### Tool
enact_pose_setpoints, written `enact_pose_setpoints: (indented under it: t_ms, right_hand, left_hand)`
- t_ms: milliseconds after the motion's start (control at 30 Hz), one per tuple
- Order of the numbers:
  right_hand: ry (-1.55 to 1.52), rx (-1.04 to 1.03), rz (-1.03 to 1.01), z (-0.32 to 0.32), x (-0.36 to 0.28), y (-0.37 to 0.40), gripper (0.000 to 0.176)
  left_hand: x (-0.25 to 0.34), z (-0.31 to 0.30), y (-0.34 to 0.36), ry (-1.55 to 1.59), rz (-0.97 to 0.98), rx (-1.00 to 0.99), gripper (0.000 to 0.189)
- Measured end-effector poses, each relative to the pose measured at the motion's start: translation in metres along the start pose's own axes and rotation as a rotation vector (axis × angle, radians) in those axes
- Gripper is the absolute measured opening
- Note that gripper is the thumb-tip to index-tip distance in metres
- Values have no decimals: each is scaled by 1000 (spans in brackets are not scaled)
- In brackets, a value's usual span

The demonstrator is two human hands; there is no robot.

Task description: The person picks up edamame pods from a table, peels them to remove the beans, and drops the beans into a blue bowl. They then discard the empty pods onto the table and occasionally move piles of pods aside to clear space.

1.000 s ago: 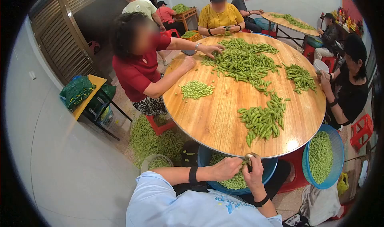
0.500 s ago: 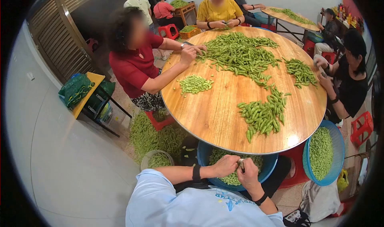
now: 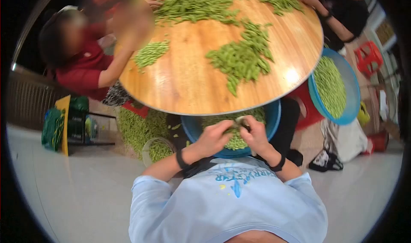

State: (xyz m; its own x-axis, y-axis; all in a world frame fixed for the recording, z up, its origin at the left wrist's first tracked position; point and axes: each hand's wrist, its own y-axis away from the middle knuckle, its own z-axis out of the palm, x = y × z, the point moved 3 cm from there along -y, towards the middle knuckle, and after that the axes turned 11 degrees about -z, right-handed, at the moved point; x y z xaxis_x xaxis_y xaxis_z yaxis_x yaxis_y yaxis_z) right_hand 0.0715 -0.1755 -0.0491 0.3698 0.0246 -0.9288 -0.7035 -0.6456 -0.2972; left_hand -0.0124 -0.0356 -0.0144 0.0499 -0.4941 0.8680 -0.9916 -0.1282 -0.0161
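Observation:
My left hand point(image 3: 212, 139) is closed in a pinch above a blue basin point(image 3: 274, 119) in my lap, a green bean pod point(image 3: 233, 127) at its fingertips. Close beside it, my right hand point(image 3: 257, 136) is closed too, its thumb and fingers meeting at the same spot. A small pale and dark bit shows at the right fingertips, too blurred to name. Shelled green beans point(image 3: 235, 142) lie in the basin under both hands. On the round wooden table point(image 3: 180, 84) just ahead rests a pile of bean pods point(image 3: 244, 57).
Larger pod heaps point(image 3: 197, 3) and a small pile of shelled beans point(image 3: 152, 53) lie on the table. A second blue basin point(image 3: 353, 89) of beans stands right, near a red stool point(image 3: 369, 58). Left are a pod bucket point(image 3: 147, 151) and floor pods point(image 3: 143, 125). Co-workers sit around the table.
The view has tilted down and turned, so the table sits higher in the picture and more of my shirt shows. My hands stay close together over the basin.

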Motion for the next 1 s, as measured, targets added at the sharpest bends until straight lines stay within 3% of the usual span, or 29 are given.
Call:
enact_pose_setpoints:
  t_ms: [100,167,233,300,367,533,667,800,867,933,1000]
  right_hand:
    - [-45,-73,7,4,3,-3,18]
    - [-18,-139,-23,6,5,-2,17]
    - [-189,-105,101,7,10,-1,14]
    - [-279,-93,112,8,6,-3,11]
    - [-521,-153,356,5,-1,-4,12]
    - [-874,-59,453,8,11,13,17]
    - [-1009,44,450,11,20,27,21]
    - [-1038,7,429,17,19,25,27]
    - [-835,-42,314,14,12,15,31]
    - [-861,-3,289,7,-3,0,32]
    - [-929,54,300,5,-11,-10,32]
  left_hand:
    - [10,-39,17,-265,37,-79,14]
    - [14,-69,26,-647,-31,-174,11]
    - [29,-82,17,-811,135,-24,9]
    - [26,-76,-5,-709,158,20,8]
    - [26,-63,-33,-501,101,117,11]
    - [15,-33,-96,-615,4,345,22]
    - [-5,-39,-102,-551,-163,285,25]
    - [-11,-55,-94,-581,-35,312,17]
    - [-6,-56,-88,-578,29,343,15]
    - [-2,-53,-77,-114,-255,205,11]
    - [11,-44,-63,-69,-181,202,11]
